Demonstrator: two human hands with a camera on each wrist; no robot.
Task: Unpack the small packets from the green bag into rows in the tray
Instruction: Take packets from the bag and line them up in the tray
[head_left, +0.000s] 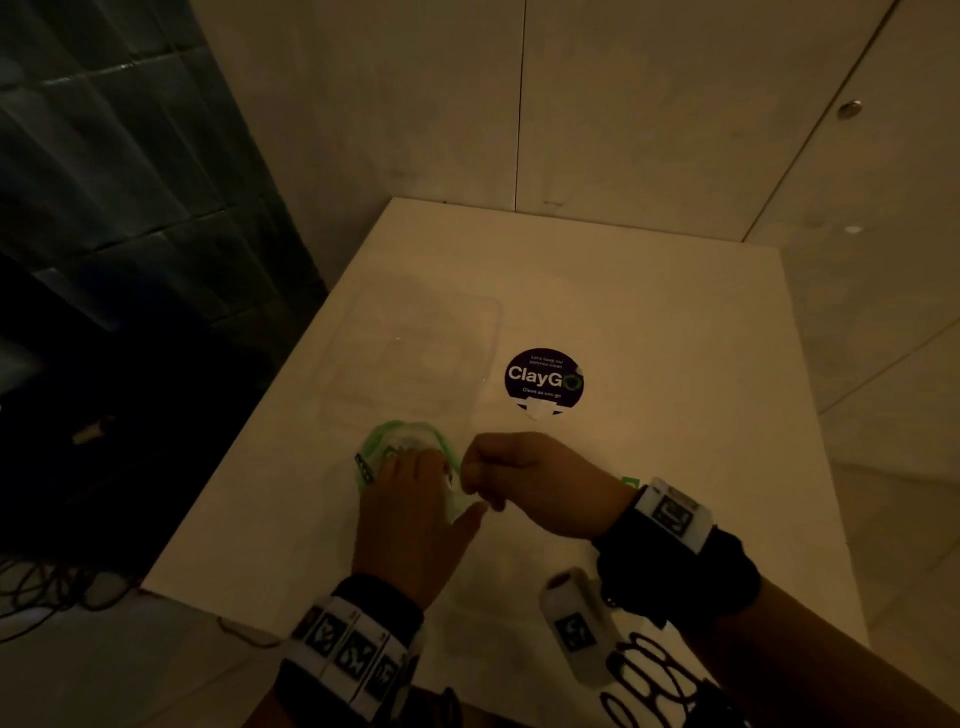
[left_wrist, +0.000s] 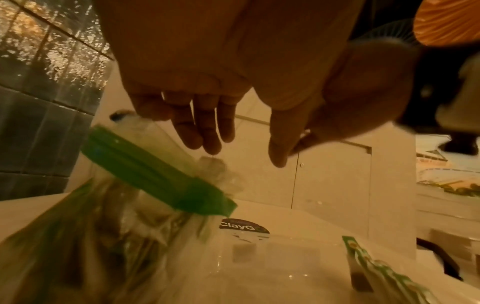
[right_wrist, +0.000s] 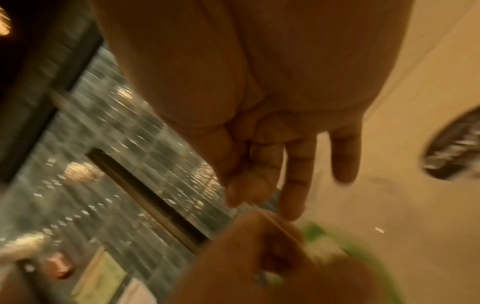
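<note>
The green bag (head_left: 397, 435), clear plastic with a green zip rim (left_wrist: 155, 176), lies on the white table (head_left: 649, 322) in front of the clear tray (head_left: 415, 353). Several packets show dimly through its wall. My left hand (head_left: 441, 483) lies over the bag with its fingers (left_wrist: 205, 131) straight. My right hand (head_left: 470, 480) is curled beside it. Thumb and forefinger (right_wrist: 241, 202) pinch a thin clear edge, seemingly of the bag. A green-and-white packet strip (left_wrist: 384, 267) lies on the table by my right wrist (head_left: 630, 482). The tray looks bare inside.
A round dark ClayGo sticker (head_left: 543, 382) sits on the table right of the tray. Pale walls close the table's back and right sides. To the left the table's edge drops to a dark area with cables (head_left: 52, 597).
</note>
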